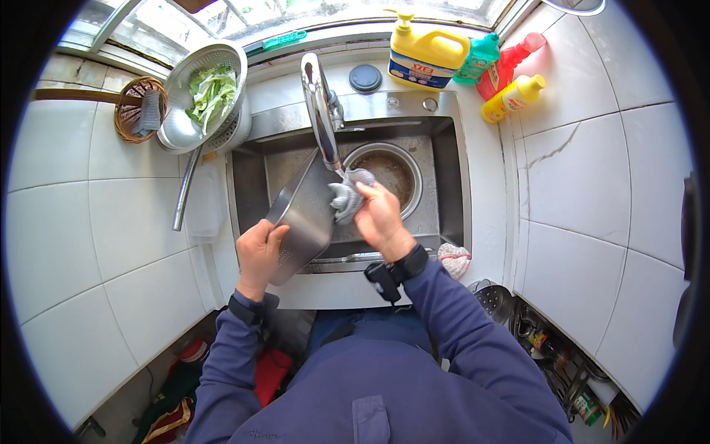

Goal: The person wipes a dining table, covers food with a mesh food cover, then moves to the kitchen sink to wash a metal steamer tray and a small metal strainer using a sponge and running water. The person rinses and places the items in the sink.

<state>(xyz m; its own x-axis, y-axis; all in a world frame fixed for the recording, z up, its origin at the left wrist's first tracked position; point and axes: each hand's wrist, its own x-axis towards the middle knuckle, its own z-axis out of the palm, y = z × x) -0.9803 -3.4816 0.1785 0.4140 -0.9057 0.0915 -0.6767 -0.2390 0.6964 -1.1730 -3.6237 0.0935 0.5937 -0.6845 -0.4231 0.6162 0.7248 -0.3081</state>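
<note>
My left hand (259, 255) grips the near end of a grey metal pan (308, 213), thumb over its rim. The pan is tilted on its side above the left part of the steel sink (463, 166). In my right hand (383, 213) is a crumpled grey cloth (348, 195), close to the pan's right side and right under the spout of the chrome faucet (319, 105); whether it touches the pan I cannot tell. Behind the cloth, a round metal basin (417, 186) holding brownish water stands on the sink floor.
Cut leafy greens (213, 97) lie in a steel colander (241, 66) at the back left, beside a wicker basket (125, 119). A yellow detergent jug (424, 53) and several bottles (513, 99) line the back right. A balled cloth (454, 260) sits at the sink's front right corner.
</note>
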